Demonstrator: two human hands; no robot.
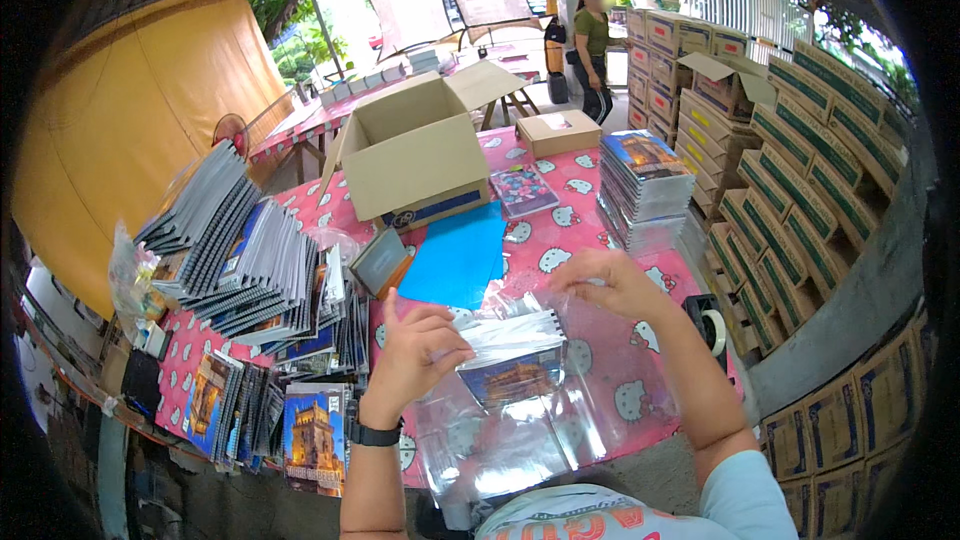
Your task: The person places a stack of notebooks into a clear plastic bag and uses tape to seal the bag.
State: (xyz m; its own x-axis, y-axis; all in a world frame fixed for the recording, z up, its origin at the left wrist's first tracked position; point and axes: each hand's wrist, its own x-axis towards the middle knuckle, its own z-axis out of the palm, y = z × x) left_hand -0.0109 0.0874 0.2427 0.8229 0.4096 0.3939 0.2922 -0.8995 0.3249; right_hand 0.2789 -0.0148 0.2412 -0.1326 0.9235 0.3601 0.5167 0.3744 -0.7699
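Observation:
In front of me, a short stack of spiral notebooks (512, 370) with a castle-like building on the cover sits in clear plastic on the table. My left hand (420, 345) is at its left edge, the fingers apart and loosely bent, the index raised; whether its fingertips touch the bundle I cannot tell. On the other side my right hand (612, 285) pinches the edge of a clear plastic bag (610, 350) between thumb and fingers. More clear plastic sheeting (500, 450) spreads toward my body under the bundle.
Large leaning stacks of spiral notebooks (265, 260) fill the left side. An open cardboard box (415, 165), blue sheets (455, 255) and a notebook pile (645, 185) stand beyond. A tape dispenser (712, 330) lies at right. Stacked cartons (815, 180) and a person (590, 50) are behind.

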